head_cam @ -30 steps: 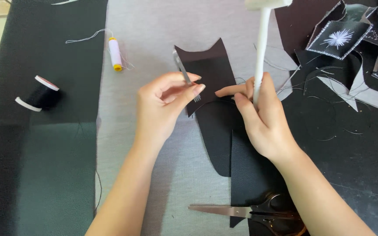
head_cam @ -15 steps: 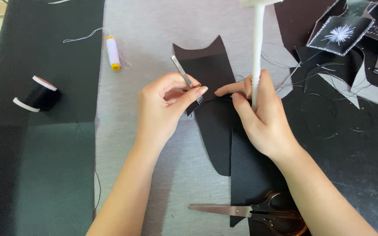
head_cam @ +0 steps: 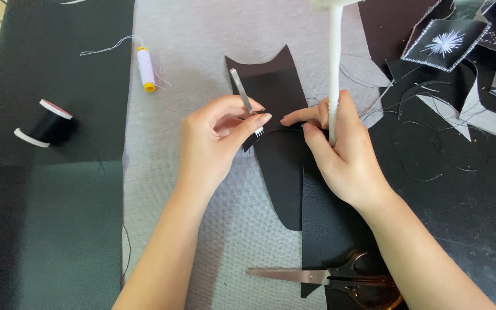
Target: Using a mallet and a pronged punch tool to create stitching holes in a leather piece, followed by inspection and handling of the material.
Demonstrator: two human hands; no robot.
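Black leather piece (head_cam: 274,86) is pinned under a metal pronged chisel (head_cam: 244,97) pinched by the left hand (head_cam: 213,143); white mallet handle (head_cam: 334,63) is gripped by the right hand (head_cam: 340,155).

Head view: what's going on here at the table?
A person works on a black cat-shaped leather piece lying on grey cloth. The left hand pinches a small metal pronged chisel, teeth on the leather. The right hand grips a white mallet handle upright. Scissors lie nearby.
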